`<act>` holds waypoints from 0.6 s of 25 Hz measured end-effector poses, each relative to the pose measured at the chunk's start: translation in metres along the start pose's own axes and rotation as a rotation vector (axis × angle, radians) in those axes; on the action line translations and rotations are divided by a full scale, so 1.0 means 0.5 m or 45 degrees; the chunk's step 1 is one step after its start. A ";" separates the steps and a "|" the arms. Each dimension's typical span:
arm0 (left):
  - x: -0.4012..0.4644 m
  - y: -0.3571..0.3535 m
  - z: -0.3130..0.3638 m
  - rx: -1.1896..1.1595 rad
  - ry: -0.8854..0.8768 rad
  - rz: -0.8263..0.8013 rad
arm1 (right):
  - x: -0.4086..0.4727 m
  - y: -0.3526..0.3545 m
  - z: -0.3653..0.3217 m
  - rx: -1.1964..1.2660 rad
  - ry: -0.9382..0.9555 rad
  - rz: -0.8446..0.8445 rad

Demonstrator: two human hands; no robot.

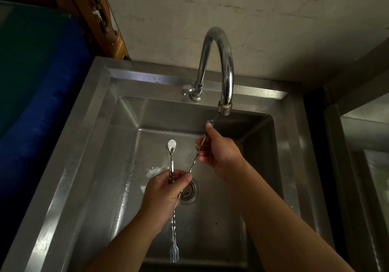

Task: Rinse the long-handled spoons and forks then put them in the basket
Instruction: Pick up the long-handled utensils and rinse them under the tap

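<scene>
Over the steel sink (101, 145), my left hand (166, 189) grips a bundle of long twisted-handle utensils. A spoon (172, 147) sticks up from that fist and a fork (174, 250) hangs down below it, tines at the bottom. My right hand (219, 154) pinches another long utensil (194, 162), its head raised to the faucet spout (224, 107); its lower end runs down behind my left hand. The head is partly hidden by my fingers. The basket is out of view.
A curved chrome faucet (219, 61) rises from the sink's back rim, its lever (186, 91) at the base. The drain strainer (190, 191) lies mid-basin. A blue container (42, 82) stands at the left, a second steel surface (366, 166) at the right.
</scene>
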State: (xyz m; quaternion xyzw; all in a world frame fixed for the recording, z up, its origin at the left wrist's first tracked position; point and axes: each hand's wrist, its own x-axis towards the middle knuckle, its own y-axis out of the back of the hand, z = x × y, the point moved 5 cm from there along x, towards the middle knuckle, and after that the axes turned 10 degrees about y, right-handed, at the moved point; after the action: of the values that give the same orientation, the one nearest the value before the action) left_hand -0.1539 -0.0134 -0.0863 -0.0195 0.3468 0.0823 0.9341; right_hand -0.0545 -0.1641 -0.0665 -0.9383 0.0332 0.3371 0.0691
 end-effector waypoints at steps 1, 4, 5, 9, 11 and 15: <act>0.001 0.000 -0.001 -0.030 0.013 -0.007 | 0.003 -0.002 -0.001 0.036 -0.026 -0.024; 0.001 0.001 -0.006 -0.085 0.085 -0.007 | 0.008 -0.003 -0.002 0.146 -0.042 -0.095; 0.003 0.002 -0.007 -0.083 0.099 0.001 | 0.007 -0.002 -0.002 0.165 -0.020 -0.114; 0.005 -0.006 -0.002 -0.134 0.138 -0.053 | 0.002 0.007 0.002 0.220 0.066 -0.117; 0.003 -0.013 -0.003 -0.145 0.167 -0.102 | 0.003 0.014 0.005 0.239 0.074 -0.081; -0.001 -0.019 -0.016 -0.161 0.215 -0.153 | -0.002 0.020 0.010 0.201 0.078 -0.032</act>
State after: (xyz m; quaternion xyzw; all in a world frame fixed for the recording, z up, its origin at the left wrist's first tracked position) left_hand -0.1579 -0.0237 -0.0921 -0.1061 0.4165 0.0462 0.9017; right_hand -0.0594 -0.1732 -0.0709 -0.9402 0.0500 0.3038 0.1459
